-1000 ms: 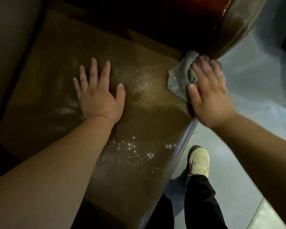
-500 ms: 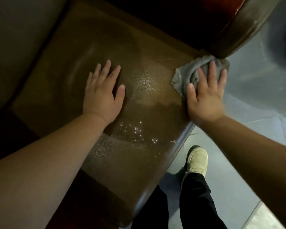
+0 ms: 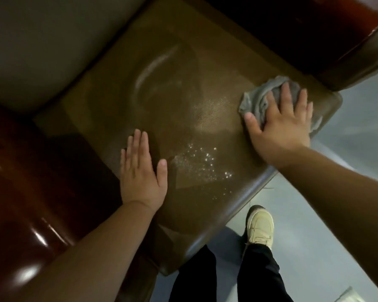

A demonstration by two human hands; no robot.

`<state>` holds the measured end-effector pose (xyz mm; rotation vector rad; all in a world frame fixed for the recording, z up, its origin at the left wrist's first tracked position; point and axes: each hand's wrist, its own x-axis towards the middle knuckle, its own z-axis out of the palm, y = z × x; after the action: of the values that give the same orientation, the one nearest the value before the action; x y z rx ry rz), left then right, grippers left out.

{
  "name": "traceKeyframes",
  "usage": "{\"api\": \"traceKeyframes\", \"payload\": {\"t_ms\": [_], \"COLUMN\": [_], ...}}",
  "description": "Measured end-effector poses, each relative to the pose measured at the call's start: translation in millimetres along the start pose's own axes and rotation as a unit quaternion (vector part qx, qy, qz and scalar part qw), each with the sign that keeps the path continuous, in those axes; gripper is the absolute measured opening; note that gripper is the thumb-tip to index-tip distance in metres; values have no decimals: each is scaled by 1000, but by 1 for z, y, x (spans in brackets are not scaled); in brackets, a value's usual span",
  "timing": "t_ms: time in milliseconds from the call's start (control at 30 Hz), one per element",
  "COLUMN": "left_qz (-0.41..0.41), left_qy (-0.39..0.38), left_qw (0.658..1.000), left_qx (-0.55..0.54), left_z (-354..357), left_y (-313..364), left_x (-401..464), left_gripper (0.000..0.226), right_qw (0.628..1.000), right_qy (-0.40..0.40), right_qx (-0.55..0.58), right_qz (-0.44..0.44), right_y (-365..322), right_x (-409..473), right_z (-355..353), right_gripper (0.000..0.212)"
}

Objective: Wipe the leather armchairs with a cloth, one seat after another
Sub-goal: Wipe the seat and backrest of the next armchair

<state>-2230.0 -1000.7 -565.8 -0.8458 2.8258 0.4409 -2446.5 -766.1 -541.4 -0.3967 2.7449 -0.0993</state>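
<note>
Right hand flat, fingers straight and spread, pressing crumpled grey cloth onto brown leather seat cushion, near cushion's front right corner, below dark glossy armrest. Left hand released, palm down, fingers straight and together, resting on cushion's left side beside reddish-brown armrest. Wet droplets glisten between hands. Cream sneaker on grey floor.

Grey cloth – brown pebbled seat – cream shoe, black trousers.
</note>
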Motion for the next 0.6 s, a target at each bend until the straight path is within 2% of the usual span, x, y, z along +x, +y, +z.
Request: {"api": "traceKeyframes", "payload": {"t_ms": [100, 167, 233, 333, 400, 500, 567, 600], "left_qz": [-69, -120, -147, -196, -229, -223, -221, -224], "left_qy": [13, -2, -17, -2, 28, 64, 72, 71], "left_qw": [997, 993, 989, 980, 973, 973, 972, 972], "left_qx": [-25, -22, -9, -22, -27, -16, -17, -18], "left_z": [5, 6, 7, 15, 21, 29, 32, 32], "left_y": [1, 3, 8, 21, 28, 29, 26, 25], "left_x": [-12, -28, -43, -54, -58, -61, -59, -59], "left_gripper": [72, 73, 76, 73, 69, 70, 71, 71], "right_qw": [988, 964, 941, 927, 937, 948, 938, 921], "right_qy": [-4, -46, -82, -88, -61, -65, -50, -41], "right_qx": [-37, -64, -84, -111, -111, -123, -130, -139], "right_qz": [-149, -253, -316, -348, -325, -286, -317, -361], "right_y": [-24, -22, -12, -17, -39, -74, -85, -83], "right_x": [-45, -87, -102, -57, -11, 28, 14, -3], "right_z": [18, 29, 29, 11, -2, -8, 1, 7], "right_gripper": [68, 64, 63, 69, 70, 65, 63, 63]}}
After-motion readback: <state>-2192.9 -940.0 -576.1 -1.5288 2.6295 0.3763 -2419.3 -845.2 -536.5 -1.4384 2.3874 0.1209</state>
